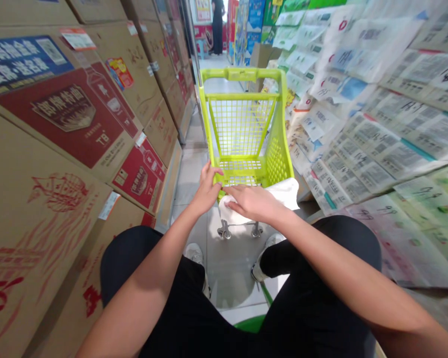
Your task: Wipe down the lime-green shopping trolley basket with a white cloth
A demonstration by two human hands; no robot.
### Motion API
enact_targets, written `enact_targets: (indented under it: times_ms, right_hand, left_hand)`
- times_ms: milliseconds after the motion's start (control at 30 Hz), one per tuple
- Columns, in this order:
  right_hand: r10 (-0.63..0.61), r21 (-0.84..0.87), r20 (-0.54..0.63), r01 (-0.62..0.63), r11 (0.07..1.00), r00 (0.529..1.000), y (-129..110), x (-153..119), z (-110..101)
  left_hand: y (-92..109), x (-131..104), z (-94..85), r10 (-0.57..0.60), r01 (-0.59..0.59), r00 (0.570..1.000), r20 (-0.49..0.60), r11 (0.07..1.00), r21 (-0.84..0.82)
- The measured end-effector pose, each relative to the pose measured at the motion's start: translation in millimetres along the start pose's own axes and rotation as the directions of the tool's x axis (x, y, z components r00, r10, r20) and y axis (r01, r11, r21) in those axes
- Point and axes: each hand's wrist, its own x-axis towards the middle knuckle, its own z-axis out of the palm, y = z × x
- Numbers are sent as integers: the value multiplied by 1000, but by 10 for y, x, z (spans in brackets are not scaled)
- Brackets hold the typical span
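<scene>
A small lime-green shopping cart (242,97) stands upright on the floor between my knees. My left hand (207,188) is closed over its near left corner, fingers curled on the rim. A white cloth (285,193) drapes over the cart's near edge and hangs down outside it. My right hand (251,201) lies across the cloth, fingers on top and thumb lower, gripping it against the rim. The fingertips of both hands nearly meet at the corner. What lies under my right palm is hidden.
Stacked cardboard boxes (134,117) wall the left side of the aisle. On the right rise piled white tissue packs (362,149) with handwritten prices. A green stool (251,324) is partly visible beneath me. A person (218,25) stands at the far end.
</scene>
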Motion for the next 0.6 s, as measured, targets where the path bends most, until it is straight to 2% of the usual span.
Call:
enact_targets:
  times_ms: [67,100,133,200,267,333,433,500,600]
  right_hand:
    - [-9,34,-94,12,999,996,99,-52,-50]
    - [4,28,-123,0,1000,992,171,-98,-85]
    - [29,15,-133,-27,1000,991,250,-155,-121]
    - [94,-2,-98,-94,996,991,405,-279,-174]
    - [143,-8,-34,-143,990,989,520,-393,-184]
    - [157,-9,5,-157,988,988,579,-474,-149]
    - [146,62,-29,-144,988,989,596,-528,-90]
    - [158,166,-89,-142,976,983,593,-535,-97]
    - [212,255,-218,-154,955,953,585,-532,-185]
  left_hand:
    - [133,-33,-145,65,-54,996,-66,987,151]
    - [208,-54,-224,128,-111,990,-64,970,215]
    - [281,-77,-300,204,-192,979,-20,947,259]
    - [402,-119,-415,316,-348,936,153,890,293]
    - [470,-146,-465,345,-419,897,277,864,280]
    - [492,-148,-455,334,-405,896,293,884,232]
    - [502,-108,-396,310,-330,924,224,942,56]
    - [519,-72,-367,275,-269,950,145,961,-63]
    - [525,-42,-354,176,-179,984,-29,976,-125]
